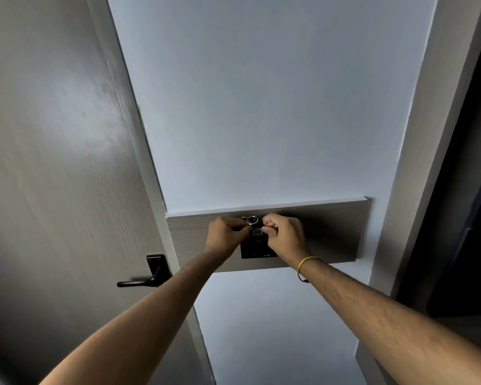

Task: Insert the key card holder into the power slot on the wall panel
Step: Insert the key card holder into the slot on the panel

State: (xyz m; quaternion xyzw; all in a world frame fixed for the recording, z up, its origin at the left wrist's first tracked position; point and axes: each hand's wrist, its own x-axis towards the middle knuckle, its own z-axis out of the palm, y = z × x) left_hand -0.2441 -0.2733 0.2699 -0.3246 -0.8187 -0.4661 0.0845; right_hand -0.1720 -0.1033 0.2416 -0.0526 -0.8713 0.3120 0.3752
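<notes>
A black power slot unit (254,250) is fixed to a grey wood-grain wall panel (331,232). The black key card holder (257,232), with a white label and a metal ring (252,220) at its top, stands upright at the top of the slot unit. My left hand (225,236) pinches the holder from the left, near the ring. My right hand (285,237) pinches it from the right, a yellow band on that wrist. The holder's lower part is hidden, so how deep it sits in the slot cannot be told.
A grey door (53,162) with a black lever handle (147,276) stands to the left of the panel. Pale wall (261,107) runs above and below the panel. A dark opening (472,190) lies at the far right beyond a white frame.
</notes>
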